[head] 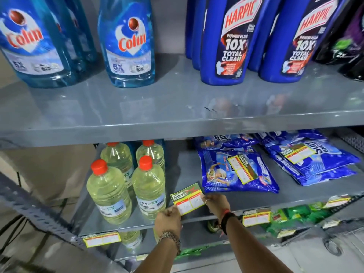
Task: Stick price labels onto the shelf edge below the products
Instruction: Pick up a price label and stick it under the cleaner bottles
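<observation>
1. Grey metal shelving (177, 115) fills the view; Colin bottles (131, 42) and Harpic bottles (226, 40) stand on the upper shelf, and pale yellow bottles with red caps (110, 192) beside blue detergent pouches (236, 172) on the lower one.
2. A "SUPER MARKET" price label (188, 198), a thin printed card, is pinched at its lower left corner by the left hand (168, 221) and at its right edge by the right hand (216, 203).
3. The label is held tilted, its long axis rising to the right, just above the lower shelf's front edge (197, 218), between two labels already stuck there (101, 239) (256, 217).
4. Levelling and pressing down onto the edge appears to be needed.
</observation>
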